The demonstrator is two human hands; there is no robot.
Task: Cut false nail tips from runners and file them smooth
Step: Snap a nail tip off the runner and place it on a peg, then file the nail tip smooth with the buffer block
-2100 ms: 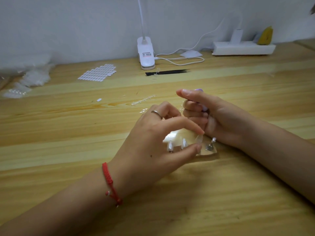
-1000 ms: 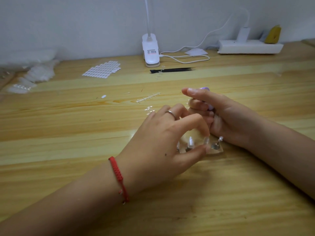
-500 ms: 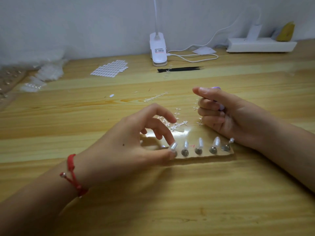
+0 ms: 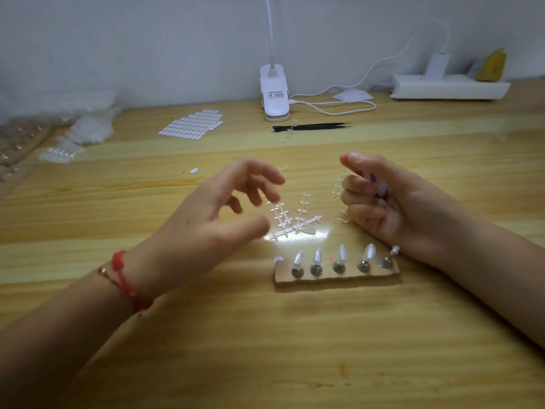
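Left hand: lifted off the cardboard strip, released, empty.
Right hand: still clenched on a purple object.
Nail tips: upright on the strip, runners just behind.
Meaning: mounting likely done; next tip due.

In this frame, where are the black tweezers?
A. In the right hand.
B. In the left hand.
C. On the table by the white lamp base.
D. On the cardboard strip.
C: the black tweezers lie on the table just in front of the white lamp base, beyond both hands; the left hand is open and empty, and the right hand grips a purple object.
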